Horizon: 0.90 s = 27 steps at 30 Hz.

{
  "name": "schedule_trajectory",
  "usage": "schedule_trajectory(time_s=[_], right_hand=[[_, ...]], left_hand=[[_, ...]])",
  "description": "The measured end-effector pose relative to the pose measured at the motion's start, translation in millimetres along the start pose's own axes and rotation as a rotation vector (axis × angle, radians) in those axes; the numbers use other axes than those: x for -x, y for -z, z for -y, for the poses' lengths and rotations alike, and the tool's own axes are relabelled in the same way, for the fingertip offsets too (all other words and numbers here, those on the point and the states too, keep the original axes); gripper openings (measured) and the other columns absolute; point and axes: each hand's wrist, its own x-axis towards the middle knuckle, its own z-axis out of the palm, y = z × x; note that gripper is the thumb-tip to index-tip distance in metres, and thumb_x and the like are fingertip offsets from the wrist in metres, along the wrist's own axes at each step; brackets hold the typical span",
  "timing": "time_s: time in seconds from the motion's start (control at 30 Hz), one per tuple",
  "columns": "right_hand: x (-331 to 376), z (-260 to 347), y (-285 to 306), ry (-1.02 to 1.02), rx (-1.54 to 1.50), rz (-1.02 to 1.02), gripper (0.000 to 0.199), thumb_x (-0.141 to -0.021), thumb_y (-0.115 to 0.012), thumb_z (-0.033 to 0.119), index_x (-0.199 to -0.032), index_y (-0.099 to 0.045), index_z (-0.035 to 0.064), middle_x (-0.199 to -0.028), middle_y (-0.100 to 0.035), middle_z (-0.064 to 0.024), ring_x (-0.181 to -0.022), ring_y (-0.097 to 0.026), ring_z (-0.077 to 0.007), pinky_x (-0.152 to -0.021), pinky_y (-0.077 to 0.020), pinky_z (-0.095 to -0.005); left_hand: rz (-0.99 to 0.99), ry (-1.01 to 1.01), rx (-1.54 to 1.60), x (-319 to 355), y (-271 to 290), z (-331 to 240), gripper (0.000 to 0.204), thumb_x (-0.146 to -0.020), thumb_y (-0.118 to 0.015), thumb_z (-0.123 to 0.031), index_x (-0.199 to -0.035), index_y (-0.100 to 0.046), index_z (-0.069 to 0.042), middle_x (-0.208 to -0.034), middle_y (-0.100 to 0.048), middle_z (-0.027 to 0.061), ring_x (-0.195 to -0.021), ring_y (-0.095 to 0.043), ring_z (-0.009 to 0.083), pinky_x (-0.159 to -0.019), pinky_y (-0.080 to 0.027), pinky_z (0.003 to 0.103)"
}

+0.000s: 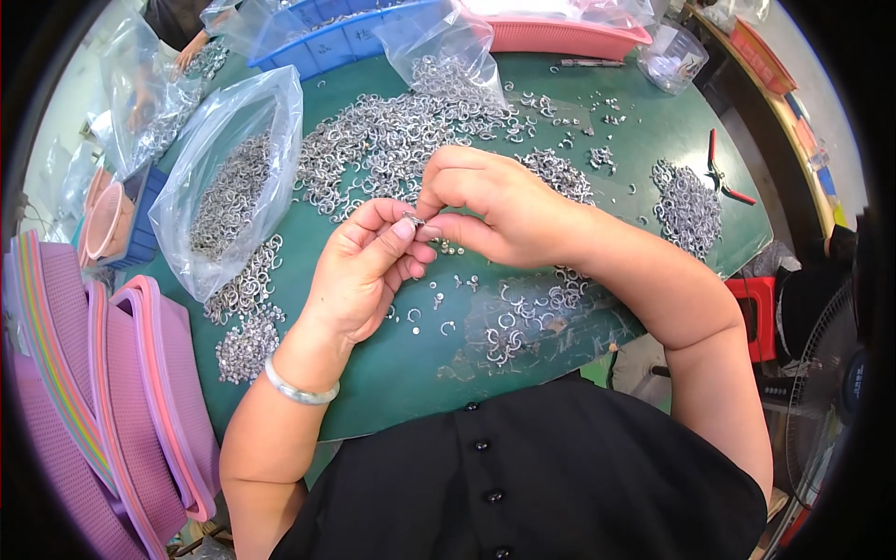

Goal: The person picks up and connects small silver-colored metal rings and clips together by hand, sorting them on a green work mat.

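My left hand (353, 271) is closed, its thumb and forefinger pinching a small silvery metal part (414, 220). Against the other side of that part press the thumb and forefinger of my right hand (499, 207), also closed. Its exact shape is mostly hidden by the fingertips. Beyond both hands spreads a large heap of C-shaped metal rings (373, 140) on the green tabletop (392, 392). Just below the hands lie a few loose rings (448, 328) and tiny round pieces. More open rings (509, 341) are scattered to the right.
A clear plastic bag (233, 201) of rings stands at left, above a pile of small metal pieces (250, 347). Red-handled pliers (717, 173) lie beside another ring pile (688, 210). Blue (345, 37) and pink (560, 35) trays line the back; purple baskets (140, 411) stand at left. Another person's hand (192, 50) shows far left.
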Motion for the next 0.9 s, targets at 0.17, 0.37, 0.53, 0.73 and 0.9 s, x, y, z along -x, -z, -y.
schedule_trajectory(time_s=[0.17, 0.37, 0.53, 0.73, 0.9], right_hand=[[0.6, -0.8, -1.7, 0.034, -0.051, -0.035, 0.014, -0.074, -0.066, 0.008, -0.084, -0.057, 0.0022, -0.086, -0.054, -0.0092, -0.081, -0.055, -0.0265, -0.069, -0.0460, -0.0337], [0.8, 0.6, -3.2, 0.030, -0.069, -0.063, 0.011, -0.074, -0.065, 0.006, -0.082, -0.058, 0.0024, -0.084, -0.055, -0.0092, -0.079, -0.056, -0.0263, -0.067, -0.0468, -0.0333], [0.5, 1.7, -4.2, 0.085, 0.028, -0.078, 0.013, -0.071, -0.065, 0.006, -0.080, -0.057, 0.0026, -0.084, -0.054, -0.0096, -0.076, -0.056, -0.0277, -0.064, -0.0471, -0.0342], [0.5, 2.4, -5.8, 0.186, 0.143, -0.135, 0.015, -0.069, -0.067, 0.007, -0.078, -0.056, 0.0043, -0.084, -0.054, -0.0087, -0.076, -0.056, -0.0274, -0.062, -0.0468, -0.0344], [-0.6, 3.7, -4.8, 0.252, 0.223, -0.141, 0.016, -0.068, -0.068, 0.009, -0.078, -0.056, 0.0052, -0.084, -0.054, -0.0078, -0.075, -0.055, -0.0260, -0.062, -0.0465, -0.0343]], left_hand=[[0.064, 0.052, 0.144, -1.1, 5.9, 0.3, 0.008, -0.090, -0.053, -0.008, -0.098, -0.055, -0.007, -0.089, -0.063, 0.0076, -0.073, -0.060, 0.0127, -0.064, -0.049, 0.024], [0.083, 0.091, 0.201, -0.7, 3.3, -0.9, 0.008, -0.091, -0.052, -0.008, -0.098, -0.056, -0.006, -0.088, -0.062, 0.0065, -0.073, -0.059, 0.0118, -0.065, -0.048, 0.024], [0.091, 0.100, 0.203, -1.4, 2.6, 0.0, 0.009, -0.091, -0.052, -0.008, -0.098, -0.056, -0.005, -0.087, -0.062, 0.0057, -0.073, -0.058, 0.0111, -0.065, -0.048, 0.024], [0.108, 0.070, 0.176, -1.5, 3.0, 1.0, 0.010, -0.091, -0.051, -0.007, -0.099, -0.056, -0.005, -0.085, -0.061, 0.0045, -0.073, -0.059, 0.0112, -0.066, -0.048, 0.023], [0.125, 0.055, 0.168, -1.5, 3.9, 1.4, 0.010, -0.091, -0.052, -0.007, -0.100, -0.056, -0.005, -0.085, -0.061, 0.0041, -0.074, -0.059, 0.0113, -0.066, -0.049, 0.023]])
